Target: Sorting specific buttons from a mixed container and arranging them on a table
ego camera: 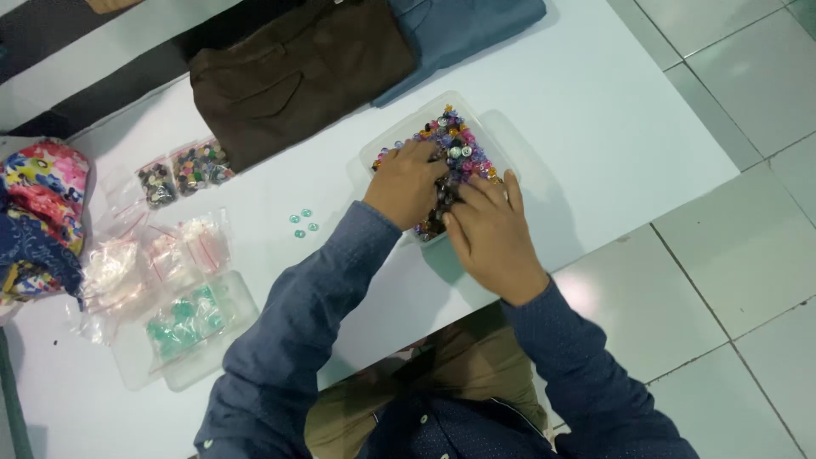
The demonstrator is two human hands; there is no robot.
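Both hands are down in the clear plastic tray (pixel 510 136) of mixed buttons (pixel 455 144), which sits on the white bench (pixel 595 93) right in front of me. My left hand (pixel 406 183) is palm down with the fingers (pixel 422 155) curled into the pile on the near-left side of the tray, and honestly I can't tell whether they've pinched anything or are just raking through. My right hand (pixel 491 234) lies flatter, fingers (pixel 484 191) stretched out and mostly together, tips resting on the buttons at the near edge of the heap, touching my left hand; again, can't tell if anything's actually held under there. The buttons are all colours, purple, pink, orange, some pale ones, heaped up just past my fingertips. Off to the left of my left hand there are four small teal buttons (pixel 302 223) lying loose on the bench, well apart from the tray. Further left are little zip bags (pixel 183 166) with dark buttons, some clear bags (pixel 161 255), and another clear tray with green buttons (pixel 183 321). Beyond my fingers sit folded brown trousers (pixel 297 72) and a blue folded garment (pixel 463 30) beside them.
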